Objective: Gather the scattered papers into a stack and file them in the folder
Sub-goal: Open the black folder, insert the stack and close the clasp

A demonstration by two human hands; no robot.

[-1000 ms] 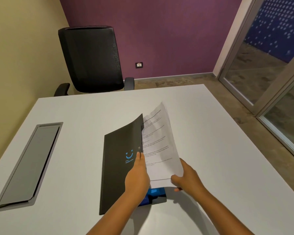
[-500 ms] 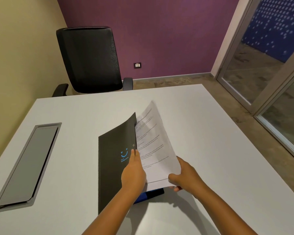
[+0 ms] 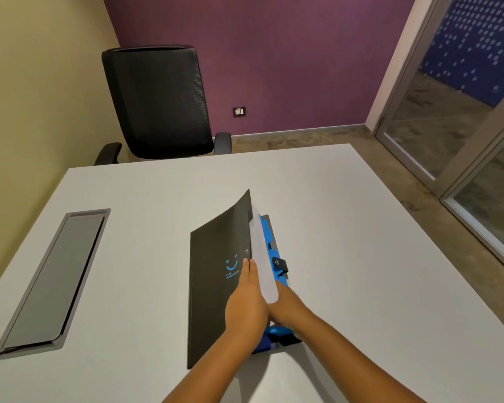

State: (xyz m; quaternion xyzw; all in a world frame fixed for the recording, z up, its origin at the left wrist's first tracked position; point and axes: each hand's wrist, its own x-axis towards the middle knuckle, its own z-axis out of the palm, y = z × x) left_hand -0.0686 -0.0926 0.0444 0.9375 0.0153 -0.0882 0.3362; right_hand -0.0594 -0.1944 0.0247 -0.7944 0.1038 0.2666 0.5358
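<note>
A black folder (image 3: 216, 274) with a blue smile logo lies on the white table (image 3: 361, 257), its front cover lifted steeply. My left hand (image 3: 246, 303) grips the cover's right edge. The white papers (image 3: 264, 269) stand nearly edge-on just behind the cover, and only a narrow strip of them shows. My right hand (image 3: 287, 308) holds their lower end, partly hidden behind my left hand. The folder's blue inner pocket (image 3: 269, 242) with a black clip (image 3: 280, 264) shows to the right of the papers.
A grey cable hatch (image 3: 56, 280) is set into the table at the left, with a cable at its near corner. A black office chair (image 3: 157, 100) stands behind the far edge. Glass doors (image 3: 463, 126) are at the right.
The papers have swung from lying open and readable to standing edge-on against the cover. The cover is raised higher, my hands have come together, and the blue pocket is exposed.
</note>
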